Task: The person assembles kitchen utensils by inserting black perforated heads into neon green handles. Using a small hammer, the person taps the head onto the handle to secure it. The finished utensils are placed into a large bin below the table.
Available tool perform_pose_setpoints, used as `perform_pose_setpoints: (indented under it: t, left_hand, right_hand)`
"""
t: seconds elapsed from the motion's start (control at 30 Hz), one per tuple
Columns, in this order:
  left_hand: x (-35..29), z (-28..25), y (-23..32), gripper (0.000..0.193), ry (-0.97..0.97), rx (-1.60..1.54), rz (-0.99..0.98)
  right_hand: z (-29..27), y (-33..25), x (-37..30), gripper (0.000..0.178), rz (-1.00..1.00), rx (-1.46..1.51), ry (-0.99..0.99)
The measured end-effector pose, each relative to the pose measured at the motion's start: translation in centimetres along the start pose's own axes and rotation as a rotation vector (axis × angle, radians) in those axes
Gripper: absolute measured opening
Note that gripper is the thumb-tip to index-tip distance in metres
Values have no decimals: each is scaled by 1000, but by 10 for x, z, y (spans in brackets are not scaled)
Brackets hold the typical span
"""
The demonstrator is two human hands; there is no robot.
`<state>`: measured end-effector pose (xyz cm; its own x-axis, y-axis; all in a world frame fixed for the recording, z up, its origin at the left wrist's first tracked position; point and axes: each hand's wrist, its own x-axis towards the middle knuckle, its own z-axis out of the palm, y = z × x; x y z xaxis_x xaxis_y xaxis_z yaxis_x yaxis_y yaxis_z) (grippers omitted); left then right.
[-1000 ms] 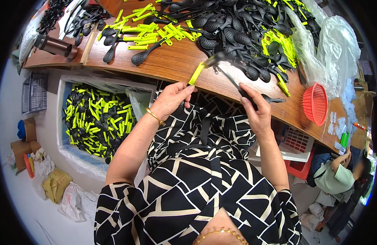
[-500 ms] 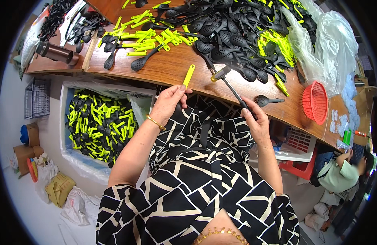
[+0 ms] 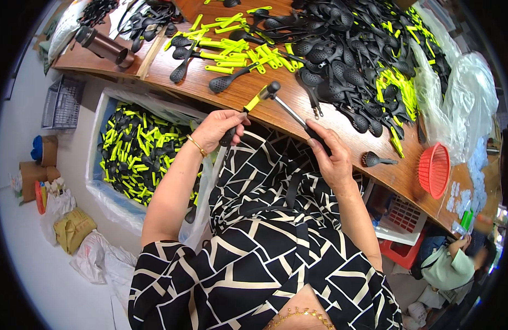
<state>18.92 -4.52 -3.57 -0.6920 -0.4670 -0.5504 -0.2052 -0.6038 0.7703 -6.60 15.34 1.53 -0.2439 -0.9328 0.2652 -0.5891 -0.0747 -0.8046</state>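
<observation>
My left hand [image 3: 220,130] is closed around a black kitchen spoon whose lime-green handle [image 3: 253,103] points up past the table edge. Its dark bowl [image 3: 228,136] shows below the fingers, mostly hidden, so its exact kind is unclear. My right hand [image 3: 332,153] grips the black handle of a small mallet [image 3: 288,112] with a metal shaft. The mallet head is right at the tip of the green handle; whether they touch, I cannot tell. Several black spoons with green handles [image 3: 224,82] lie on the table just beyond my left hand.
Black slotted spoons [image 3: 342,71] and loose green handles [image 3: 232,55] pile across the wooden table [image 3: 193,93]. A lined bin [image 3: 94,165] of green-handled utensils stands at lower left. At right are a red basket [image 3: 433,170], clear plastic bags [image 3: 468,93] and another person [image 3: 449,267]. A brown flask [image 3: 103,48] lies at far left.
My right hand has brought the mallet head left and up against or close to the green handle. The left hand's spoon has tilted to the right. The whole view has shifted slightly.
</observation>
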Motion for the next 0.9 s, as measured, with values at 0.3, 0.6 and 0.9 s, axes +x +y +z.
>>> perform_pose_setpoints:
  t: [0.3,0.6,0.9]
  left_hand:
    - [2,-22,9,25,-53,0,-47]
    - [2,-19,7,25,-16,36,19]
    - [-1,-15,5,24,27,63,23]
  right_hand:
    - [10,-4,42,42,-111,22,-15]
    - [11,-2,52,44,-155,-44,-101]
    - [12,-12,42,44,12,-135,-231]
